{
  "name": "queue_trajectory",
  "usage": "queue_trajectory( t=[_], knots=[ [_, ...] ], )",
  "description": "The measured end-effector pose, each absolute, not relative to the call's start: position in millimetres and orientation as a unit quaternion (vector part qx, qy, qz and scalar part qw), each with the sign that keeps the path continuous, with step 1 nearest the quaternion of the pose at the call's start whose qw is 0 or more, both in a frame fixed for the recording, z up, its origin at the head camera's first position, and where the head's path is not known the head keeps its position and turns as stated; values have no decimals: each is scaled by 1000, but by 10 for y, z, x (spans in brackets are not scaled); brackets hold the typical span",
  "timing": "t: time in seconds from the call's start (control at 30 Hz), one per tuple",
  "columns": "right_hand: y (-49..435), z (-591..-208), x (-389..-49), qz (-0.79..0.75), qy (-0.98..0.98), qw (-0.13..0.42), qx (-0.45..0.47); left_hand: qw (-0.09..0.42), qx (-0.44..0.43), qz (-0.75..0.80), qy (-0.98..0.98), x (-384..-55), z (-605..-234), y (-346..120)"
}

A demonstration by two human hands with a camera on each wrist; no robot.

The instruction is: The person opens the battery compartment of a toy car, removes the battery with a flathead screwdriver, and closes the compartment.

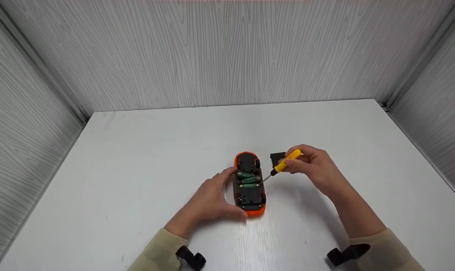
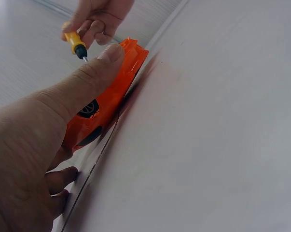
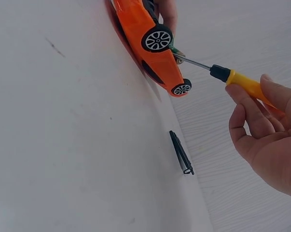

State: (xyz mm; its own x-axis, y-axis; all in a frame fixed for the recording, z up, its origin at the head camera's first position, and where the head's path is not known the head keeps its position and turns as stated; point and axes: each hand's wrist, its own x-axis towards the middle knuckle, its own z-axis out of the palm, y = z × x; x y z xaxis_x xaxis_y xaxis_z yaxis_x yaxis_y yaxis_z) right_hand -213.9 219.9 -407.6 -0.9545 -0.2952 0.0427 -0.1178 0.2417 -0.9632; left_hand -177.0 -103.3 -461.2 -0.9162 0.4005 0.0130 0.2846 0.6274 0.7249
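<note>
An orange toy car lies upside down on the table, its black underside facing up. Green batteries sit in the car's uncovered compartment, one of them slightly slanted. My left hand grips the car from the left, thumb at the near end and fingers farther up the side. In my right hand is a yellow screwdriver, pinched by the handle. Its thin metal shaft slopes down to the right ends of the batteries; the left wrist view hides the tip behind my thumb.
Beyond the car, to its right, a small black cover lies on the white table, partly behind my right hand. Wood-grained panels enclose the table at the back and both sides.
</note>
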Motion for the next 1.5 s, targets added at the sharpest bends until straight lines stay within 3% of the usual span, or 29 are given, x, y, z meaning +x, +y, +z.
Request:
queue_trajectory(
  t=[0.5, 1.03, 1.5],
  knots=[
    [2165, -4048, -2150, -606, 781, 66, -139, 71, 193, 387, 899, -1785, -4612, -1035],
    [2010, -3895, -1946, -536, 825, 17, -177, 69, 198, 387, 898, -1777, -4632, -1023],
    [2070, -3933, -2035, -548, 817, 49, -175, 74, 188, 385, 900, -1797, -4630, -1013]
  ],
)
